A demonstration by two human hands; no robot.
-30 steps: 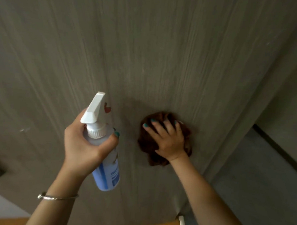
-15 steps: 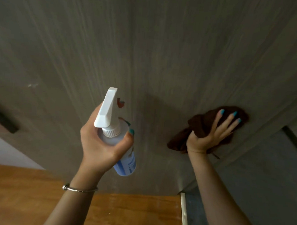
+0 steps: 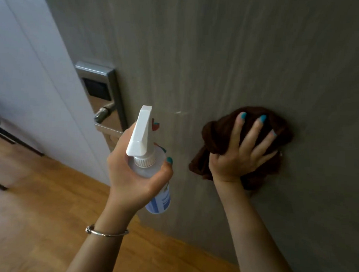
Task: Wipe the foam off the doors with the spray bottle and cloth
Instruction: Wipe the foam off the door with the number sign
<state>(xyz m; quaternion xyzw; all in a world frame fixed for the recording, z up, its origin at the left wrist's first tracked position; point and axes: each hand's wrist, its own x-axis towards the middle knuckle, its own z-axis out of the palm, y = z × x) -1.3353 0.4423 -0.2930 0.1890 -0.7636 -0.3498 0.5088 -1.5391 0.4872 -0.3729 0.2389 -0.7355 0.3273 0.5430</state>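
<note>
Left hand (image 3: 132, 170) wrapped round neck of spray bottle (image 3: 151, 167), thumb curled across the front, nozzle aimed at the door (image 3: 218, 55). Bottle clear with white trigger head and blue label, held just off the door face, not touching. Silver bangle (image 3: 107, 232) on left wrist.

Right hand (image 3: 241, 152) on bunched dark brown cloth (image 3: 215, 135), fingers spread and curled over the top of it, pressed flat against the door. Cloth sat right of the bottle, roughly level with it, part hanging below the palm.

Small whitish smear (image 3: 181, 112) on door between lever and cloth, up-left of the cloth; foam or scuff, couldn't tell. Rest of grey woodgrain face looked streaked but dry.

Metal lock plate with lever handle (image 3: 103, 98) at door's left edge, behind the bottle head. White wall (image 3: 24, 69) beyond, wooden floor (image 3: 39, 212) below.
</note>
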